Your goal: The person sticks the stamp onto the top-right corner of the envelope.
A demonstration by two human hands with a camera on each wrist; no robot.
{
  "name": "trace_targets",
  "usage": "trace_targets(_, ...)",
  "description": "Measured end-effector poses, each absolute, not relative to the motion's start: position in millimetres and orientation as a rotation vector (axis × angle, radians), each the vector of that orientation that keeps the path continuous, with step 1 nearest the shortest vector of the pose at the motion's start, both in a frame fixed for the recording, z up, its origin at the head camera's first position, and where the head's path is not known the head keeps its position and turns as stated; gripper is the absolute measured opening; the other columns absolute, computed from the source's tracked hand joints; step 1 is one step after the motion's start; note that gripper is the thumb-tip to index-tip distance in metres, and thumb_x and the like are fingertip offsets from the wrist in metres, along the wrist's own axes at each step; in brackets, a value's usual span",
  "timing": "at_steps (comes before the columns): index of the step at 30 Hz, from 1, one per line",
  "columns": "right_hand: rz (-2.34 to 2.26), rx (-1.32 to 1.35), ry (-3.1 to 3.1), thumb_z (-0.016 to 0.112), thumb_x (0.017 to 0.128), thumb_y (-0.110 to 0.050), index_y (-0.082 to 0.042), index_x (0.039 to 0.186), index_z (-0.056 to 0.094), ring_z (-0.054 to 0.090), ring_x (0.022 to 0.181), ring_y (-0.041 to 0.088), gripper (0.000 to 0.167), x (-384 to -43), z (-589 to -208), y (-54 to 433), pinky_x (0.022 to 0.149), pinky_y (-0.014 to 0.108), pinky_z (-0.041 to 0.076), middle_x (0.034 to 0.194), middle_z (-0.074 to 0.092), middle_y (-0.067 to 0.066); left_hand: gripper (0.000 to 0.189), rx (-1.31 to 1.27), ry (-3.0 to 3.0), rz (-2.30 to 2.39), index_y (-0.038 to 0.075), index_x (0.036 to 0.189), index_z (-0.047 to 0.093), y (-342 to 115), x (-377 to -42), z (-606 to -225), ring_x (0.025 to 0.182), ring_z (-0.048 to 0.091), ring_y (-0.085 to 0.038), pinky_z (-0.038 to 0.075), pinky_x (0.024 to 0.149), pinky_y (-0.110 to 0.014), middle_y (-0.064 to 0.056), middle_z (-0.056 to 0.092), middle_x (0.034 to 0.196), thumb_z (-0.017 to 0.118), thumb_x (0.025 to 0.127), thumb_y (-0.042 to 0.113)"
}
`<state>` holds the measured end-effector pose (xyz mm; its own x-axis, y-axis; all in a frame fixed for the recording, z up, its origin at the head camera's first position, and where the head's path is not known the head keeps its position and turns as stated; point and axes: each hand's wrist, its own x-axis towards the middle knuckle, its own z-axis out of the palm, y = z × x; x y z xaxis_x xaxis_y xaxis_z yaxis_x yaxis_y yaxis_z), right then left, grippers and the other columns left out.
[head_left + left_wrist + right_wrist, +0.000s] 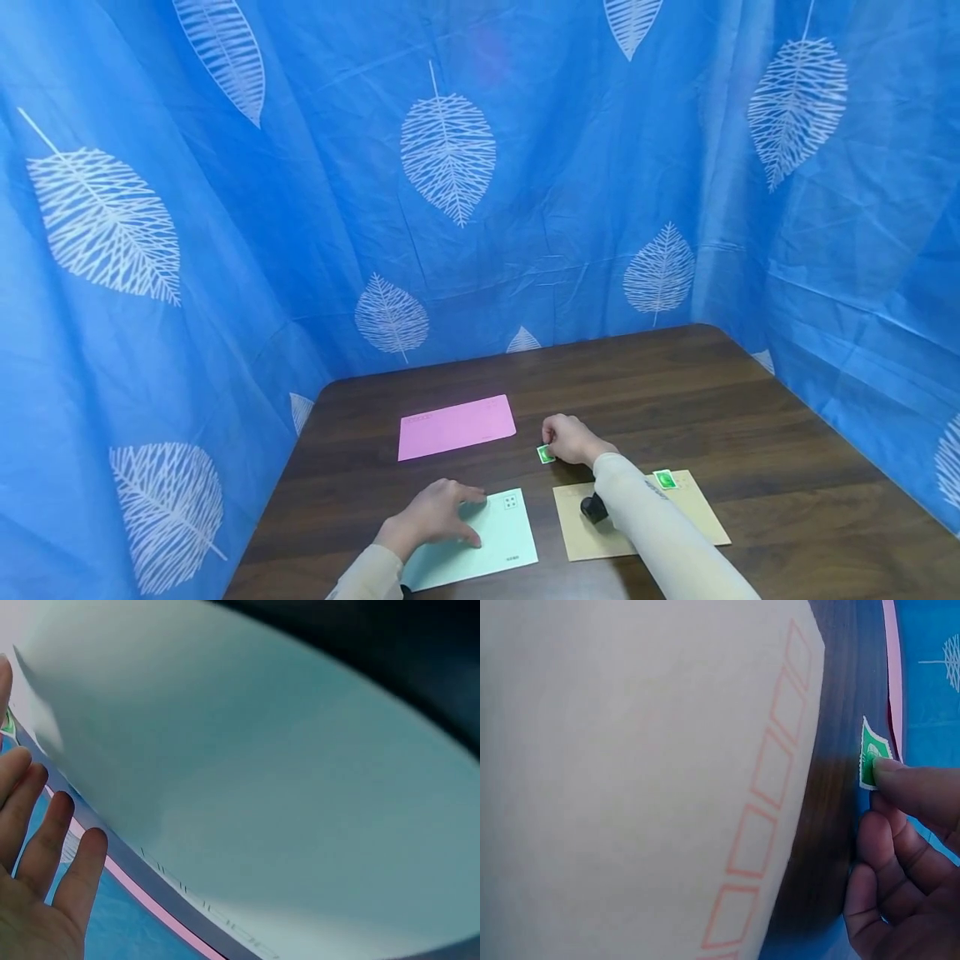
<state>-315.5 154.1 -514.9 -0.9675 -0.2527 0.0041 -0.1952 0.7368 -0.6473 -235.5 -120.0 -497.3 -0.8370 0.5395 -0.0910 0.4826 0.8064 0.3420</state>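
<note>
My right hand (572,439) pinches a small green postage stamp (545,455) with a white perforated edge. In the right wrist view the stamp (869,754) stands between thumb and index finger, the other fingers curled. The tan envelope (690,517) lies under my right forearm, with another green stamp (665,479) at its upper edge. My left hand (437,517) is over the left part of a mint-green envelope (506,542), thumb and fingers spread. The left wrist view shows the left hand's fingers (56,832) loosely extended beside that envelope; contact with it cannot be told.
A pink envelope (457,427) lies farther back on the dark wooden table (630,375). Blue curtains (540,167) with white leaf prints hang behind the table and along both sides. A black wrist camera (594,508) sits at the right forearm, above the tan envelope.
</note>
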Motion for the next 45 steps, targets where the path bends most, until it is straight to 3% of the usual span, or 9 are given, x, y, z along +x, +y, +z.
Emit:
trace_targets(31, -1.444, -0.226, 2.633, 0.069, 0.084, 0.007, -0.001, 0.079, 0.062, 0.052, 0.065, 0.017, 0.012, -318.6, -519.1, 156.1, 0.059, 0.025, 0.044, 0.070, 0.056, 0.004, 0.054, 0.749, 2.781, 0.474, 0.015, 0.115, 0.076, -122.7, -235.6, -498.0, 0.120, 0.066, -0.023, 0.053, 0.102, -0.038, 0.000, 0.073, 0.124, 0.093, 0.066, 0.028)
trace_targets(45, -1.492, -0.272, 2.547, 0.071, 0.084, 0.006, -0.001, 0.079, 0.062, 0.054, 0.065, 0.016, 0.012, -317.4, -517.6, 152.3, 0.062, 0.026, 0.045, 0.077, 0.057, 0.005, 0.054, 0.724, 2.780, 0.475, 0.016, 0.116, 0.076, -122.3, -234.4, -497.4, 0.121, 0.065, -0.025, 0.052, 0.103, -0.040, 0.000, 0.072, 0.125, 0.092, 0.066, 0.029)
